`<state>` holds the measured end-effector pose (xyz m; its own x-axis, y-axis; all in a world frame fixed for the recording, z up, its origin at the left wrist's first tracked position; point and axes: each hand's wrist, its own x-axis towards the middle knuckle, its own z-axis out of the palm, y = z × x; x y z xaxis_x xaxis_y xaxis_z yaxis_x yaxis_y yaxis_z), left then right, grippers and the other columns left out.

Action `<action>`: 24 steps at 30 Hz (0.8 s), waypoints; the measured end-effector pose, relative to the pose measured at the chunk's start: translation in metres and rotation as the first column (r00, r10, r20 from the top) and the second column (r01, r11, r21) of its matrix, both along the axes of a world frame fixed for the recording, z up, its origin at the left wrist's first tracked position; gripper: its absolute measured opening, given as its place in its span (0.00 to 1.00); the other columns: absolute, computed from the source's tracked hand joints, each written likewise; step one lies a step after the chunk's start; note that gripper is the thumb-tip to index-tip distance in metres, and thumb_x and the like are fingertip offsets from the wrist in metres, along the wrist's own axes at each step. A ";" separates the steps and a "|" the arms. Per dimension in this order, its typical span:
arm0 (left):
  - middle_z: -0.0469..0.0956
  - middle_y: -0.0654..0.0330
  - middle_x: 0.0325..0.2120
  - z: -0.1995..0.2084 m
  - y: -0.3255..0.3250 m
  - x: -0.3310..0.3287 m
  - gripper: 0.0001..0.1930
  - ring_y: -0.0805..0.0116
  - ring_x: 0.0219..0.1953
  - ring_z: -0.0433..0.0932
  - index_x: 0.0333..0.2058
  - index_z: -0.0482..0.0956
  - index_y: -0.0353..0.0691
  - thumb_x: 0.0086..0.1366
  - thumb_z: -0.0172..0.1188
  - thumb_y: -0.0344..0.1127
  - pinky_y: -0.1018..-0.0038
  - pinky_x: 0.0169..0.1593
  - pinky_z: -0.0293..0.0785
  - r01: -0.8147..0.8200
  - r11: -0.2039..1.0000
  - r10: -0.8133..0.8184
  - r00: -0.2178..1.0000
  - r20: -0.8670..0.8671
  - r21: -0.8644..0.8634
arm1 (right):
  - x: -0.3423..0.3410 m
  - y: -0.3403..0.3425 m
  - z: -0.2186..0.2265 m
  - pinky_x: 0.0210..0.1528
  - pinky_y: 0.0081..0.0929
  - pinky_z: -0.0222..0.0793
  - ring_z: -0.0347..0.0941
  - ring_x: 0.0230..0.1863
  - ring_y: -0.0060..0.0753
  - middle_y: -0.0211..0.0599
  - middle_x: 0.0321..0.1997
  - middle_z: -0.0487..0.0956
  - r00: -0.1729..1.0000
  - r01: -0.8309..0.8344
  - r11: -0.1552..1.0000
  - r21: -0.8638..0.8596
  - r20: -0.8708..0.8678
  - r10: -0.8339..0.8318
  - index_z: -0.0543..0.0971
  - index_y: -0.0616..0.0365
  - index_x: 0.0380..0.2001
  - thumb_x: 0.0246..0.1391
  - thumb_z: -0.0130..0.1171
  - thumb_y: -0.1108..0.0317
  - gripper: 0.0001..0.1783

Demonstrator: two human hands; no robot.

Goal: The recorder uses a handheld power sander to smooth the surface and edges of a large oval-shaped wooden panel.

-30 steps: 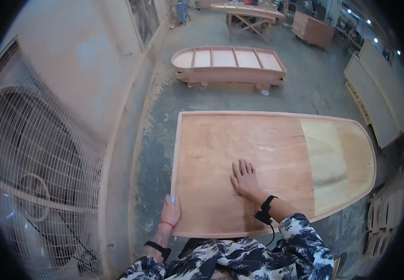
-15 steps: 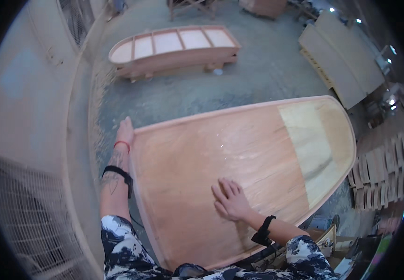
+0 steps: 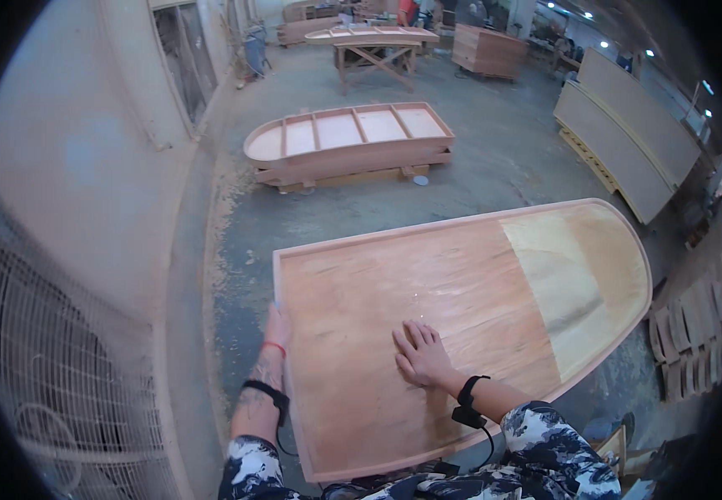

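Left hand stretched forward, fingers curled at edge; right hand flat, palm down, fingers spread.

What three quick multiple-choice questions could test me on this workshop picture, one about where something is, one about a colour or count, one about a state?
1. Where does the left hand rest?
A. on the big wooden panel's left edge
B. on the wire fan guard
C. on the floor

2. What colour is the thin band on the left wrist?
A. blue
B. red
C. white

3. How does the right hand lie?
A. clenched in a fist
B. gripping a tool
C. flat, fingers spread on the panel

Answers: 1 A, its fingers sit along that rim; 2 B, a red band shows; 3 C, the palm lies down on the wood.
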<state>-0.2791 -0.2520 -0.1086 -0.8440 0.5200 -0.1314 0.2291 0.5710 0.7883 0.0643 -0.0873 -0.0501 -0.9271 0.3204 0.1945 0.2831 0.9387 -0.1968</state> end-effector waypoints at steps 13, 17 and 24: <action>0.79 0.36 0.34 0.026 -0.262 0.311 0.23 0.34 0.41 0.78 0.59 0.61 0.35 0.75 0.40 0.47 0.51 0.43 0.74 -0.157 0.974 0.142 0.985 -0.098 -0.166 | -0.003 -0.001 -0.009 0.71 0.51 0.45 0.53 0.70 0.56 0.58 0.67 0.62 0.993 -0.007 1.000 -0.017 -0.119 0.005 0.66 0.58 0.63 0.63 0.44 0.51 0.31; 0.78 0.34 0.35 0.013 -0.269 0.312 0.22 0.33 0.41 0.78 0.58 0.62 0.35 0.75 0.39 0.46 0.50 0.44 0.73 -0.176 0.978 0.166 0.981 -0.100 -0.108 | -0.001 -0.002 -0.013 0.71 0.52 0.44 0.52 0.70 0.56 0.58 0.68 0.61 0.991 0.002 0.999 -0.039 -0.132 -0.007 0.67 0.57 0.63 0.63 0.44 0.51 0.31; 0.78 0.35 0.32 0.020 -0.188 0.204 0.20 0.31 0.38 0.76 0.47 0.64 0.35 0.74 0.38 0.49 0.46 0.37 0.70 -0.088 0.944 0.086 0.996 -0.021 -0.319 | 0.002 -0.009 -0.007 0.71 0.50 0.46 0.54 0.70 0.53 0.57 0.67 0.63 0.996 0.005 1.000 -0.017 -0.090 -0.006 0.66 0.58 0.63 0.64 0.43 0.51 0.30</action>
<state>-0.0748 -0.4398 -0.0886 -0.8854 0.3764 -0.2729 0.1720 0.8106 0.5597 0.0661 -0.0961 -0.0574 -0.9044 0.3293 0.2713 0.2687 0.9336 -0.2372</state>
